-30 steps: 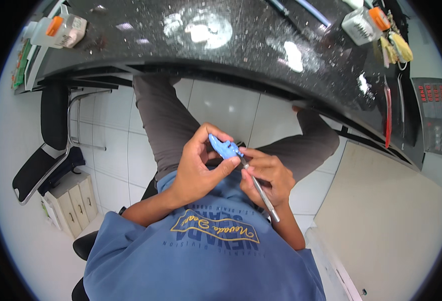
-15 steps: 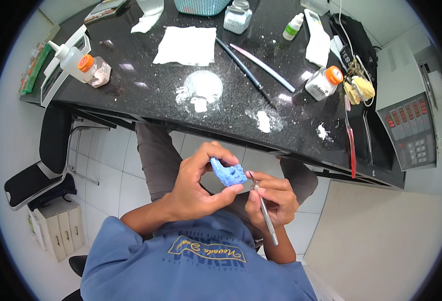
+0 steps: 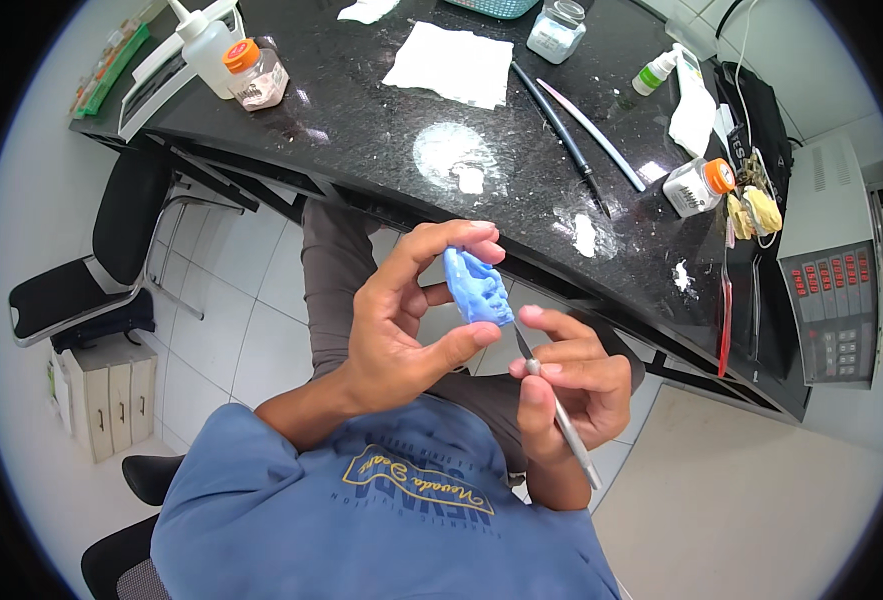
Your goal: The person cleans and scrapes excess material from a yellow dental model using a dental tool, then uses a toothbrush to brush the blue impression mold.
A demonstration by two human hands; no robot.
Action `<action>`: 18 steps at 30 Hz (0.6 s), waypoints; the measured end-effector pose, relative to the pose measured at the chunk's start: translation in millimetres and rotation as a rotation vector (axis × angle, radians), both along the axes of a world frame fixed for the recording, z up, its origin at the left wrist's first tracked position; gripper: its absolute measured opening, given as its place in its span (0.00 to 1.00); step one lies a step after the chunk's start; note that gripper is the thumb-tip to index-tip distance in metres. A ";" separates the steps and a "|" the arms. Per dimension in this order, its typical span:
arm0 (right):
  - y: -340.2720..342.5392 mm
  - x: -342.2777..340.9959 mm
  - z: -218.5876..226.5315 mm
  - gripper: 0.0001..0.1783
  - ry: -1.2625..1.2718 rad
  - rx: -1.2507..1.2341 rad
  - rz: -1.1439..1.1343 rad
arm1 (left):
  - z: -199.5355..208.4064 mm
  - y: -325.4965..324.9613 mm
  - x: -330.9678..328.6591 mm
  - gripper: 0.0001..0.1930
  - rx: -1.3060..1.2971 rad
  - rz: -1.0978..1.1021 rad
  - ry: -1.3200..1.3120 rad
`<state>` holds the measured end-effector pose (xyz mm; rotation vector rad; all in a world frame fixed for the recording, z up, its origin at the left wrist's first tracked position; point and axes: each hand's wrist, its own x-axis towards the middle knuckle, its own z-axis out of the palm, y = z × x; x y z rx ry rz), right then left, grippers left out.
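Between the thumb and fingers of my left hand is a blue moulded piece that looks like a dental silicone impression. Its uneven, hollowed side faces right and up. My right hand grips a slim metal craft knife with a narrow pointed blade. The blade's tip is close below the lower right edge of the blue piece; whether they touch I cannot tell. Both hands are above my lap, in front of the table edge.
A black speckled table carries a white paper towel, white powder patches, a dark brush-like tool and orange-capped jars. A control unit with red digits stands right; a black chair is left.
My view has shifted, so the table sits higher and further right. The blue piece is raised and turned more upright. The knife has dropped slightly away from it, its blade now showing more.
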<state>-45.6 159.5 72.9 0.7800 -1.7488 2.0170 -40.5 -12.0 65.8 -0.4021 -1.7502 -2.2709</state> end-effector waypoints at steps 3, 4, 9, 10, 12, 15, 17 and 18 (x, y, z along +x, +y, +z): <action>-2.0 -1.8 4.2 0.12 -0.005 0.063 0.031 | 0.6 -1.8 1.3 0.35 0.008 0.000 0.029; -2.8 -2.5 4.6 0.12 -0.006 0.063 0.030 | -0.8 -2.4 0.8 0.35 0.008 -0.001 0.028; -7.0 -0.3 5.4 0.10 -0.016 0.071 0.043 | -5.1 -5.6 0.8 0.35 -0.048 0.047 0.104; -7.9 0.7 5.5 0.10 -0.016 0.076 0.039 | -6.2 -6.1 0.8 0.35 -0.043 0.043 0.105; -7.2 0.9 5.9 0.09 -0.046 0.059 0.026 | -5.7 -5.0 0.4 0.34 -0.060 0.047 0.118; -7.2 0.5 7.3 0.09 -0.047 0.078 0.024 | -5.3 -4.7 0.3 0.34 -0.077 0.081 0.139; -7.9 0.2 8.0 0.09 -0.062 0.074 0.033 | -6.4 -8.7 -1.0 0.33 -0.130 0.101 0.157; -8.5 -0.2 8.1 0.08 -0.078 0.067 0.043 | -6.8 -11.3 -1.8 0.32 -0.186 0.122 0.174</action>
